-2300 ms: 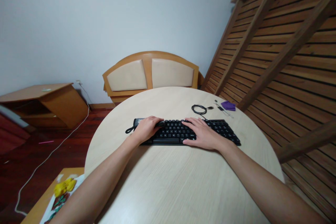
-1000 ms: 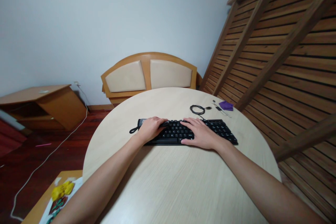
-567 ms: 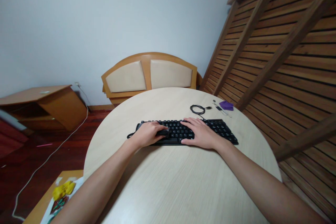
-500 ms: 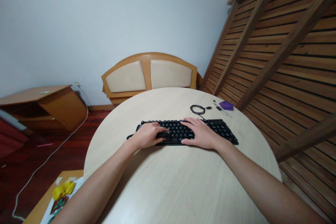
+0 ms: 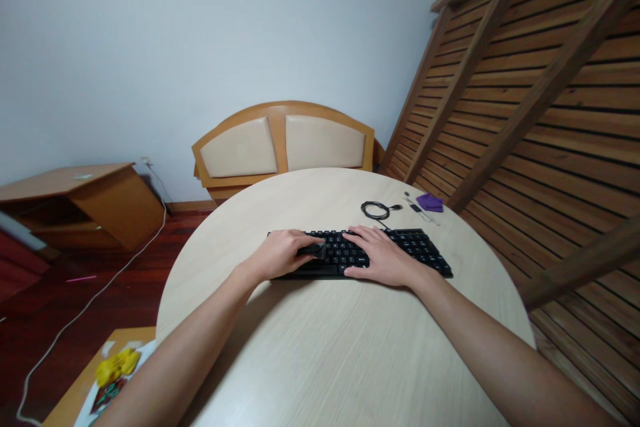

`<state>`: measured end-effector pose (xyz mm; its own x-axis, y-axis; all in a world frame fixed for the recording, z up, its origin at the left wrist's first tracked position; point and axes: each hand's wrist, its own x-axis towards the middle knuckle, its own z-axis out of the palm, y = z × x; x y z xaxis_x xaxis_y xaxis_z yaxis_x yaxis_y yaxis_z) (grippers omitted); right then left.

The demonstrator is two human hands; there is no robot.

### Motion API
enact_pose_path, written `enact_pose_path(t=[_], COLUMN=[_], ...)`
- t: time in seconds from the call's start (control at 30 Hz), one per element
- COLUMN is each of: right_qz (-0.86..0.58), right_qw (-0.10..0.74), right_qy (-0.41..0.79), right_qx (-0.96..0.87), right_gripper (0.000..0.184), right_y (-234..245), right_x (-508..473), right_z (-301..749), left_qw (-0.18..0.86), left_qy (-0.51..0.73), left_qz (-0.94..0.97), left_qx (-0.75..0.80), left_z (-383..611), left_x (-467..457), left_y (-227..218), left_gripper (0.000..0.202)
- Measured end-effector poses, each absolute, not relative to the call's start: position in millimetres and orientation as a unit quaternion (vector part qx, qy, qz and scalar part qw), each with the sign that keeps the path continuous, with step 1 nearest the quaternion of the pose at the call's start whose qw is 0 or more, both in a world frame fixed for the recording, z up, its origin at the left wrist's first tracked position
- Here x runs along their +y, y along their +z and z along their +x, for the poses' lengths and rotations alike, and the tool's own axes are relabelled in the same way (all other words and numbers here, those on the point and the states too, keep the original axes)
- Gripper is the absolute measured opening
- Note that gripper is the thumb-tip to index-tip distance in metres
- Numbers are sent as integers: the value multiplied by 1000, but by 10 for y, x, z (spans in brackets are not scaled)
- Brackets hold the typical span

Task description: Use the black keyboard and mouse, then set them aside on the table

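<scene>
Evidently the left hand point(image 5: 281, 255) grips 1 dark tool point(image 5: 311, 250) low over the left half of the black keyboard point(image 5: 347, 255), contact unclear; light, even passes would probably suit; the keyboard lies flat on the pale table point(image 5: 345, 347); right of its centre, the right hand point(image 5: 383, 257), spread and clutching nothing, rests upon it; steady pressure should stop it sliding.

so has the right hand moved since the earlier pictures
No: judged against the coiled cable, the right hand shows no clear shift, lying on the same part of the keyboard.
</scene>
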<state>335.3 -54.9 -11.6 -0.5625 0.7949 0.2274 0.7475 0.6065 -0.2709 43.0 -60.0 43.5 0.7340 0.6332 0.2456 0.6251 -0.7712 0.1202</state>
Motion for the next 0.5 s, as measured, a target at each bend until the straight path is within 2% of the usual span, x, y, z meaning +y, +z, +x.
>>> enact_pose_path(t=[0.17,0.5], right_qz=[-441,-453], right_qw=[156,159], right_qy=[74,76], right_qx=[-881,-874], right_gripper=[87,88], right_y=[-110,-92], right_x=[-552,-570], right_z=[3352,3344], left_qw=[-35,-26], left_qy=[156,148], left_qz=[896,904], left_qx=[414,400], left_z=[558,688], left_x=[-288,-266], left_y=[317,123], left_gripper=[34,30])
